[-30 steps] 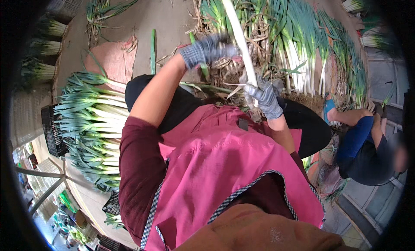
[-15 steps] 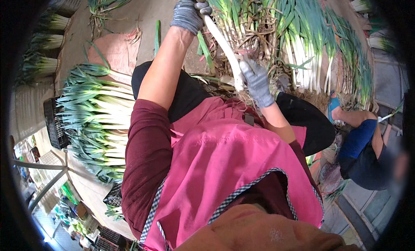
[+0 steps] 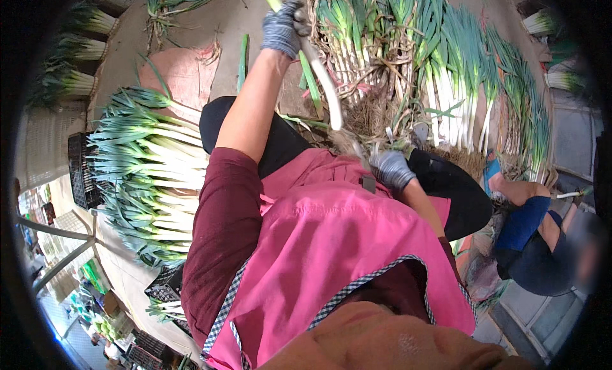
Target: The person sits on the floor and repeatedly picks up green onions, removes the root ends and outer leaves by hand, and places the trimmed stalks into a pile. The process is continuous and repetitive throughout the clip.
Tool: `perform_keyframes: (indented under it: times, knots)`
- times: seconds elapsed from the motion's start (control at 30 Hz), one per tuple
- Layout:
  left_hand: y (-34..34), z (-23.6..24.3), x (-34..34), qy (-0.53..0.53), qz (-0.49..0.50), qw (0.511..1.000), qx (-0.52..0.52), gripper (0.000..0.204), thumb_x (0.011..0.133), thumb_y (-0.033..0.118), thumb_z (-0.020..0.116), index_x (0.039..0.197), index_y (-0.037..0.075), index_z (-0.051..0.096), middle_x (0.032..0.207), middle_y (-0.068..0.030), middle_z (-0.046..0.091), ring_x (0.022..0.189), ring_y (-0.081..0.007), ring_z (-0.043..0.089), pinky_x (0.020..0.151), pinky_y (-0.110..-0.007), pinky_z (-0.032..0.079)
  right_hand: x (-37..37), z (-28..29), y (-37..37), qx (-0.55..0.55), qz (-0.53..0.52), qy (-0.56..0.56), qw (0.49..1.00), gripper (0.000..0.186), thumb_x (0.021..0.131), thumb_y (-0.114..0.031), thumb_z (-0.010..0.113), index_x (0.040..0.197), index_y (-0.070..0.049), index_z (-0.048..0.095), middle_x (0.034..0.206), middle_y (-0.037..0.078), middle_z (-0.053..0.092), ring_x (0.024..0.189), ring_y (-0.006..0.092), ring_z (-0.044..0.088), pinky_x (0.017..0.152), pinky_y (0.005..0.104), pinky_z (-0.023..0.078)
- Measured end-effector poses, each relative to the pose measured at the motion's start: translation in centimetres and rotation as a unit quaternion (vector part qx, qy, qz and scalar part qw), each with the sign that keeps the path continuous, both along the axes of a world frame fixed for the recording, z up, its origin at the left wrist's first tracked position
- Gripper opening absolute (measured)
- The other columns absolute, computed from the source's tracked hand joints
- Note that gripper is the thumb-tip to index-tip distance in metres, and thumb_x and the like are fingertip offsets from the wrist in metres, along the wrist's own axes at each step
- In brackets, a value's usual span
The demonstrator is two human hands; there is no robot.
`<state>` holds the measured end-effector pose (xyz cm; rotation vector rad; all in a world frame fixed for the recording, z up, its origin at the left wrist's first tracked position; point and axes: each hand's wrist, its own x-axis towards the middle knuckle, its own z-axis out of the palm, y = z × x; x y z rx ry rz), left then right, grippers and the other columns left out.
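My left hand [image 3: 285,32], in a grey knitted glove, is closed around the upper part of a leek [image 3: 327,86]. The leek's white shaft slants down toward my lap and ends in a clean tip. My right hand [image 3: 391,169], gloved alike, is closed below and to the right of that tip, apart from it. A thin blurred piece shows at its fingers; I cannot make out what it is. Just beneath the leek's tip is a blurred brownish tuft [image 3: 347,143], apparently roots. Beyond my hands stand untrimmed leeks [image 3: 347,41] with dry leaves and roots.
Trimmed leeks [image 3: 169,156] lie in a row at my left, by a black crate [image 3: 83,172]. More leeks [image 3: 456,83] lean at the right. Loose leaves [image 3: 310,83] lie on the floor ahead. Another person [image 3: 535,236] sits at the far right.
My right hand has moved from beside the leek's root end down toward my lap. The leek's tip, which had roots, is now bare, and a tuft hangs blurred below it.
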<state>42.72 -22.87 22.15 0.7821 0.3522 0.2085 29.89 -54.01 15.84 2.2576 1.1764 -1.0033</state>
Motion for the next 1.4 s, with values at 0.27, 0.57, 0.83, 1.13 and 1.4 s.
perform_keyframes:
  times: [0.27,0.57,0.83,1.13,1.4]
  knots:
    - [-1.3,1.6,-1.4,0.010,0.135,0.989,0.053,0.020,0.074,0.022,0.064,0.071,0.010,0.048,0.048,0.0026,0.043,0.035,-0.0071,0.036,0.034,-0.022,0.035,3.4,0.6,2.6,0.619,-0.356,0.075,0.695,0.057,0.080,-0.034,0.054,0.124,-0.005,0.034,0.106,0.014,0.052,0.092,0.0207,0.052,0.080,0.0315,0.041]
    - [0.9,2.7,-0.6,-0.030,-0.016,0.998,-0.060,0.044,0.065,0.044,0.067,0.084,0.009,0.051,0.057,-0.0033,0.049,0.043,-0.0129,0.046,0.039,-0.026,0.041,1.2,4.7,6.3,0.426,-0.522,0.613,0.414,0.025,0.082,-0.029,0.053,0.088,-0.005,0.048,0.050,0.000,0.043,0.033,0.0067,0.037,0.030,0.0209,0.033]
    - [-2.5,0.2,-0.3,0.022,-0.063,0.995,-0.068,0.035,0.073,0.036,0.063,0.084,0.005,0.051,0.059,-0.0046,0.050,0.046,-0.0149,0.047,0.043,-0.029,0.043,4.5,6.9,8.7,0.507,-0.453,0.437,0.588,0.050,0.081,-0.054,0.039,0.078,-0.006,0.054,0.049,0.001,0.049,0.034,0.0081,0.046,0.031,0.0177,0.038]
    - [-1.8,-0.5,0.7,-0.010,-0.045,0.997,-0.064,0.021,0.082,0.028,0.050,0.068,0.013,0.047,0.047,0.0021,0.038,0.038,-0.0111,0.035,0.036,-0.023,0.031,7.9,5.6,12.4,0.419,-0.506,0.308,0.688,0.026,0.075,-0.029,0.063,0.079,-0.004,0.056,0.047,-0.002,0.045,0.034,0.0058,0.039,0.027,0.0180,0.032]
    - [4.2,-2.5,1.0,-0.103,-0.013,0.986,-0.129,0.023,0.077,0.019,0.058,0.092,0.002,0.054,0.077,-0.0091,0.053,0.052,-0.0113,0.045,0.044,-0.027,0.041,0.0,-3.7,1.7,0.549,-0.286,0.233,0.750,0.016,0.076,-0.018,0.060,0.080,-0.004,0.055,0.061,0.000,0.052,0.050,0.0065,0.048,0.043,0.0192,0.038]
